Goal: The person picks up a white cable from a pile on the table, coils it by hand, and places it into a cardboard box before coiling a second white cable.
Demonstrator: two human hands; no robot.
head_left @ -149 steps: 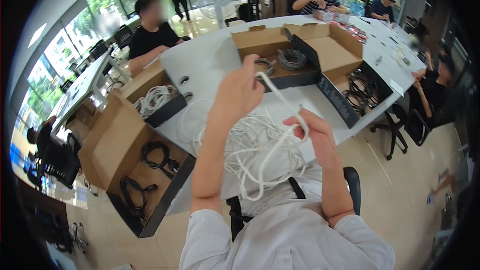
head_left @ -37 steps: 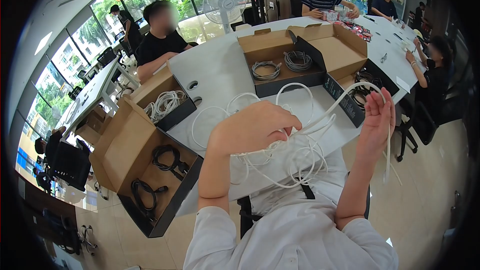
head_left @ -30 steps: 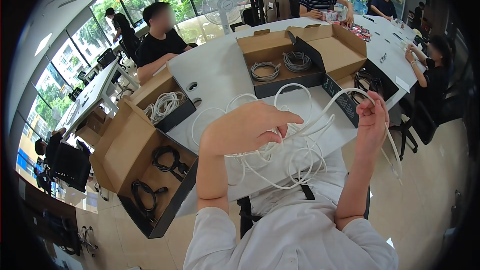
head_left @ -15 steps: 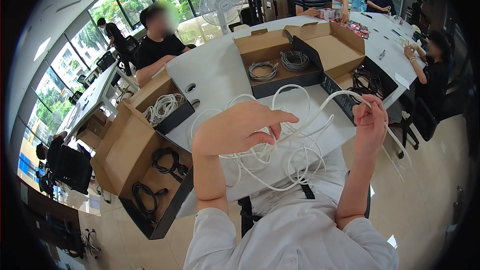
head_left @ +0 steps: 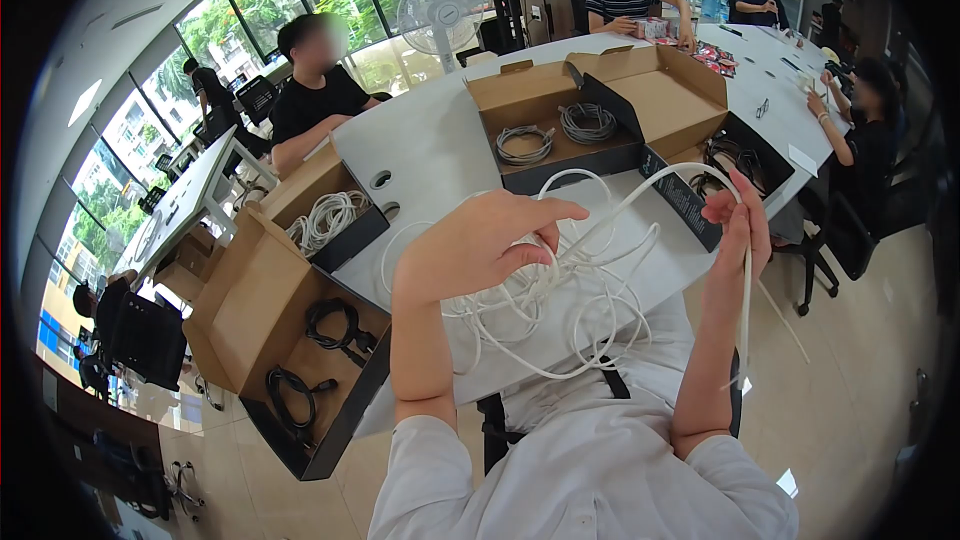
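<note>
A loose tangle of white cable (head_left: 610, 315) lies near the front edge of the white table, some loops hanging over the edge. My left hand (head_left: 490, 240) is over the tangle's left part, thumb and fingers curled round strands of it. To the right, past the table edge, my right hand (head_left: 738, 225) is raised with a strand of the same cable between its fingers. From there the strand arches back to the tangle, and its other side hangs down over the floor.
Open boxes hold white cable (head_left: 330, 223), black cables (head_left: 290, 398), grey coils (head_left: 588, 123) and dark cables (head_left: 735, 162). A person in black (head_left: 310, 100) sits at the left; other people sit across the table (head_left: 410, 150). A chair (head_left: 850, 230) stands at the right.
My right hand has turned, its fingers now more upright. The cable hanging from it has swung inward and down. My left hand has barely moved.
</note>
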